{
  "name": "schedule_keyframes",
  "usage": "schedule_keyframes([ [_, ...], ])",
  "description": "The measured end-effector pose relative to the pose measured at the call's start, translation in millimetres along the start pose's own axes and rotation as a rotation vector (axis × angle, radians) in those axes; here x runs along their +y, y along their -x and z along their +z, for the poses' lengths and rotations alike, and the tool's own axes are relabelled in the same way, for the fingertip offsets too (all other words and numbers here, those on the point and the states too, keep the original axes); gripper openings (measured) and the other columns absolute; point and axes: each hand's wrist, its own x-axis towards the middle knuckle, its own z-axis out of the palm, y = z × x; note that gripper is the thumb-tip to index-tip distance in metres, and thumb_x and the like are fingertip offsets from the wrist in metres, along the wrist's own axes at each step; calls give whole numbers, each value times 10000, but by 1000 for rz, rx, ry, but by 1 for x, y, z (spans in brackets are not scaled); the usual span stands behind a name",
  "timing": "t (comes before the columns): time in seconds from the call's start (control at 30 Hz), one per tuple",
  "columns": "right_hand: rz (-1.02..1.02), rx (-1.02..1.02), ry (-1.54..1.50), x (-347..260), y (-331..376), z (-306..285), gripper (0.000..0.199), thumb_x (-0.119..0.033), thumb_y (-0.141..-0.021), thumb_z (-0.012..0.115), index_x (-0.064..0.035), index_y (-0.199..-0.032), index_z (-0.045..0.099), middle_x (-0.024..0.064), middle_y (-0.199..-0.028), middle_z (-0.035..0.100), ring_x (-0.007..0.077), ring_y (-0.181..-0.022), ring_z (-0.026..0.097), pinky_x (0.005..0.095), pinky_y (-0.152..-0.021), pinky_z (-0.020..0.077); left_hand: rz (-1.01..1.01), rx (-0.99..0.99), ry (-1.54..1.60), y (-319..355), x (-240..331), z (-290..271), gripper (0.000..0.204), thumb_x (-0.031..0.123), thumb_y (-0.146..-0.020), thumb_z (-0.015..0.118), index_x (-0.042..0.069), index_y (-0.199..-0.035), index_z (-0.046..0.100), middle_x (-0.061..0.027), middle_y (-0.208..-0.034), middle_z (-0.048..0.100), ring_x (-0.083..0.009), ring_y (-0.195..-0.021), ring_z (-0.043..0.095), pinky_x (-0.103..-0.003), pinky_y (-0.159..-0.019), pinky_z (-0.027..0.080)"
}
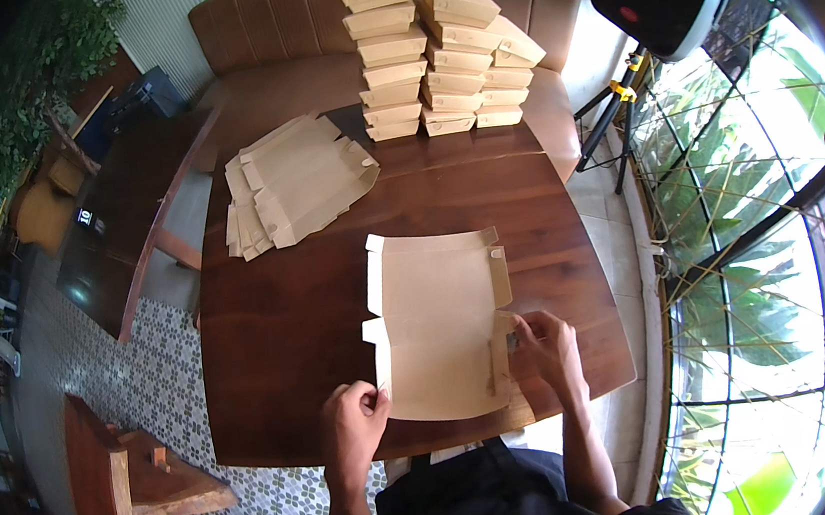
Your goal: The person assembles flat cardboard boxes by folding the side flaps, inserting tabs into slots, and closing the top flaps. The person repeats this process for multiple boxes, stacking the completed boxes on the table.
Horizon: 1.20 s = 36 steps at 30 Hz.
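Note:
An unfolded cardboard box blank [438, 305] lies near the front of the dark wooden table, its brown inside facing up. Its side flaps stand partly raised, and small tabs show at the corners. My left hand [356, 412] is closed at the lower left edge, pinching the flap there. On the other side, my right hand [551, 346] pinches the right side flap near a corner tab, just below the middle crease. Part of each hand's fingertips is hidden.
More flat box blanks [309, 180] lie in a loose pile on the table's [291, 341] far left. Tall stacks of folded boxes [387, 51] stand at the back, before a brown bench [258, 27]. A tripod [609, 116] stands beyond the right edge, and a wooden chair [105, 491] at the left.

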Motion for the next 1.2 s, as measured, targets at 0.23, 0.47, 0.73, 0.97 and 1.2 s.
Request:
schedule_keyframes([
  [0.23,-87,-26,-1,-13,34,11,309,-258,-921,863,16,-1010,752,137,-792,758,186,-721,745,332,-695,587,147,-40,203,-50,57,19,437,365,-1046,719,-2,-809,709,-185,-673,706,-299,-608,735,-398,-578,534],
  [0.47,-148,53,-105,-9,49,26,172,-132,-909,790,9,-1002,760,133,-802,763,194,-719,752,345,-710,599,273,-661,-317,-142,147,150,446,437,-930,726,43,-729,785,-90,-625,748,-243,-680,789,-410,-767,657],
  [0.73,-51,5,-175,-1,52,21,181,-136,-915,814,13,-1013,781,108,-833,785,126,-729,734,307,-718,597,22,-943,-244,-154,136,136,167,85,-851,729,-60,-786,777,-130,-733,790,-178,-630,767,-321,-555,615],
  [0.97,145,-21,-412,10,47,25,298,-237,-977,799,51,-1052,782,89,-809,770,117,-738,709,292,-699,567,36,-744,346,-125,81,89,233,77,-960,683,-95,-824,763,-159,-742,771,-171,-608,735,-306,-542,583],
  [1.2,305,-234,-603,12,43,19,315,-279,-1036,748,27,-1097,779,33,-857,747,80,-753,656,264,-682,533,-35,-629,699,-57,52,95,270,197,-1057,734,-68,-1034,776,-70,-826,772,-88,-667,687,-253,-597,551],
])
